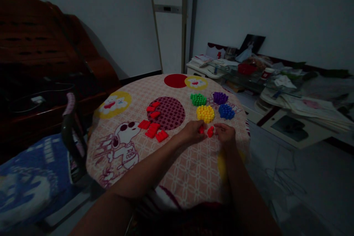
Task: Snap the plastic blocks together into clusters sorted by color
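The left hand's [194, 132] fingers close around a red piece [201, 129]. The right hand's [225, 132] fingertips are bunched just beside a second, smaller red piece [210, 131]; whether they pinch it is unclear. That piece lies between the two hands, above the patterned surface [188, 166], near the yellow bead cluster [205, 114].

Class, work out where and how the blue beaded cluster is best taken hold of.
Probably by its rounded flanks, coming from the near right with the right hand. The blue beaded cluster is low and bumpy, with the yellow cluster on its left and the purple cluster beyond. Whether it is one piece is unclear, so cup it gently.
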Demonstrator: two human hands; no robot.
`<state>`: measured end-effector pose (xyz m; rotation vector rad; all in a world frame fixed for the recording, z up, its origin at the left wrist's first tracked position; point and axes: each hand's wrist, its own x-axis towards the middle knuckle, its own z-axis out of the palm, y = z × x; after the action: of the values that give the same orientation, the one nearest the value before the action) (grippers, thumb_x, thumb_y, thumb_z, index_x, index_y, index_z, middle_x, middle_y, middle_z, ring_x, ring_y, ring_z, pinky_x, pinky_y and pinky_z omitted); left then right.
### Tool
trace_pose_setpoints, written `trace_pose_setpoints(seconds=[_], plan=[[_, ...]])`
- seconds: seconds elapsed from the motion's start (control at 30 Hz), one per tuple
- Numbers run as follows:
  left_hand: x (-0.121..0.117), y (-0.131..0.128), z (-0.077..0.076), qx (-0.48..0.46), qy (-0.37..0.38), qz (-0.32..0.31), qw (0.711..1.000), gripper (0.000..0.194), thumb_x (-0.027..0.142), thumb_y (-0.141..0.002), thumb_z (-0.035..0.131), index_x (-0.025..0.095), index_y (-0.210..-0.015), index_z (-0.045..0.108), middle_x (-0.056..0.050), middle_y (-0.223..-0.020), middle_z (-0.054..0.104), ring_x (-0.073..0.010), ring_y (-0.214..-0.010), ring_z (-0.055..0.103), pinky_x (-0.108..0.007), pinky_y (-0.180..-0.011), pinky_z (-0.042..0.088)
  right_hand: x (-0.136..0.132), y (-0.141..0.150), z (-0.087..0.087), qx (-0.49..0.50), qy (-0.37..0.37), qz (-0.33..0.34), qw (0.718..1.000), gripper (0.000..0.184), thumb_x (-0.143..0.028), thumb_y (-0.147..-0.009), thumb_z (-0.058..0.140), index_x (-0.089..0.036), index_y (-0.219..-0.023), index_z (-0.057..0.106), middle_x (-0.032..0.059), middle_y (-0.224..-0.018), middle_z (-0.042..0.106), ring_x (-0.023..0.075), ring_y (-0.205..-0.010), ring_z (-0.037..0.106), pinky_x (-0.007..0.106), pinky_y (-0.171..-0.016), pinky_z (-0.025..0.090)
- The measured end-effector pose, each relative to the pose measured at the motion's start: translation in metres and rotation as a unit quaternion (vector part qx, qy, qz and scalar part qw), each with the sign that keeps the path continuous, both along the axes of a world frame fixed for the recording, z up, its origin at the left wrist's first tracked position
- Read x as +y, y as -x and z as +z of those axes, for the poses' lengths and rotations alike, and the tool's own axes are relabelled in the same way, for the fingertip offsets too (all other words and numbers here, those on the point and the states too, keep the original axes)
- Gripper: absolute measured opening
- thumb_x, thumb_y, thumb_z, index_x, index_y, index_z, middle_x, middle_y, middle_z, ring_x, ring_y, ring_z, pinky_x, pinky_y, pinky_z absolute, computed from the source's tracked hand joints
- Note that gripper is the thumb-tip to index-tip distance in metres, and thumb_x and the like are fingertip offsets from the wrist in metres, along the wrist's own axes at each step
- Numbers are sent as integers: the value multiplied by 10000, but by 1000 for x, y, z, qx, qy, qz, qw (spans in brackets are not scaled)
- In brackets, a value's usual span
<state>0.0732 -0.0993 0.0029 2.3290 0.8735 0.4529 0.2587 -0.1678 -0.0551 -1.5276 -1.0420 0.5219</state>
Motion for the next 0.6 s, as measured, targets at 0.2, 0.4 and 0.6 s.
trace_pose_setpoints(seconds=[0.2,0.4,0.6], plan=[[-3,-8,-22,-51,43,31,997,353,243,-678,751,165,-1011,668,-9,-822,678,-137,-696,597,-232,-649,449,-1,-2,-3,-28,-3,63,998,321,-365,-674,677,-137,-888,750,44,-669,706,168,-579,641,262,-565,505],[-1,-18,-32,-100,79,13,992,391,248,-650,787,155,-1015,683,-12,-854,685,-134,-717,593,-230,-646,450,-2,-1,-2,-24,3,71,997,321,-347,-667,687,-143,-906,750,49,-710,725,173,-609,663,260,-585,525],[0,-26,-33,-95,61,22,993,332,292,-688,782,149,-974,692,-18,-831,682,-137,-705,579,-242,-649,440,1,-5,-5,-18,2,68,998,339,-355,-660,686,-149,-921,753,72,-755,745,202,-662,697,274,-597,548]])
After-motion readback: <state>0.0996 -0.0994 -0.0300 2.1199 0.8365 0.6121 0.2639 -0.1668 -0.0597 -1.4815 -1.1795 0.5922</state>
